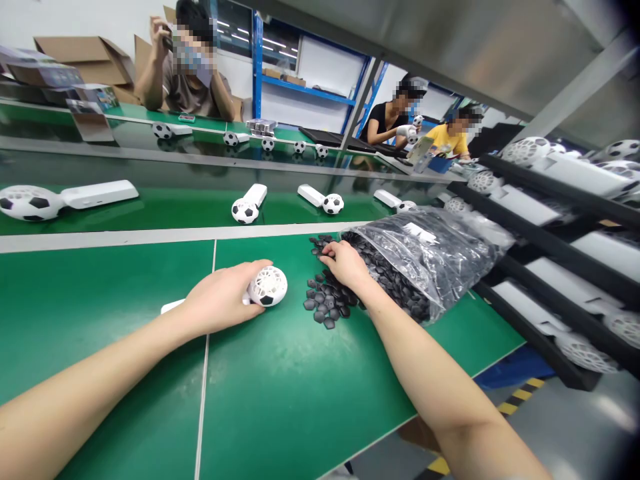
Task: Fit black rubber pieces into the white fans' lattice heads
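My left hand (220,297) is wrapped round a white handheld fan whose round football-style head (270,287) has an openwork front. One black patch shows at the lower edge of the head; the white handle sticks out behind my wrist. My right hand (345,265) reaches over loose black pentagon pieces (323,300), its thumb and fingers drawn together among them. Whether a piece is between the fingertips is too small to tell. Beside that hand lies a clear plastic bag (440,247), its open mouth spilling more of these black pieces.
Football-patterned fans (245,210) lie along a green conveyor belt (190,210) beyond the pale rail (125,239). Black racks (550,260) holding white fans stand close on the right. Across the line, a person (193,80) sits with raised hands; two more people are further right.
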Available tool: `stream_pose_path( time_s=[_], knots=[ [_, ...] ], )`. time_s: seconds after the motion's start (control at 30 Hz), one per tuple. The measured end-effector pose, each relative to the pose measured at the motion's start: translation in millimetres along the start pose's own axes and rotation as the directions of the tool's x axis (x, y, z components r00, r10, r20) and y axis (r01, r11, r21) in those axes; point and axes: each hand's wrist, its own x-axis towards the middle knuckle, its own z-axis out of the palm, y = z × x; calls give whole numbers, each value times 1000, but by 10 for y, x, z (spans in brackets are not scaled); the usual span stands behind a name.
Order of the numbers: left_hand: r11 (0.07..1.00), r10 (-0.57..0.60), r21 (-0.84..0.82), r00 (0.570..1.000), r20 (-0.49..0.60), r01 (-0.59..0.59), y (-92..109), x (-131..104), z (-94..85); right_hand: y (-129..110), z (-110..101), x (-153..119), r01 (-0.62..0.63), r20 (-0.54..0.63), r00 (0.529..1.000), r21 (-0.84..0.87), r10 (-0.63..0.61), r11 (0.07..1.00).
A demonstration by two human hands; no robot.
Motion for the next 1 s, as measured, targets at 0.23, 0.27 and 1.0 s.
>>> stream_pose_path(
  time_s=[0.23, 0.27, 1.0],
  knots=[
    [989, 92, 114, 996, -10, -90, -43, 11, -90, 19, 85, 23, 74, 13, 997, 63, -75, 995],
    [988, 98, 119, 995, -24, -95, -57, 17, -88, 7, 96, 20, 82, 8, 997, 69, -83, 994],
    [989, 148, 21, 988, -32, -148, -120, 36, -32, -110, 42, -16, 185, 81, 976, 190, -204, 964]
  ],
)
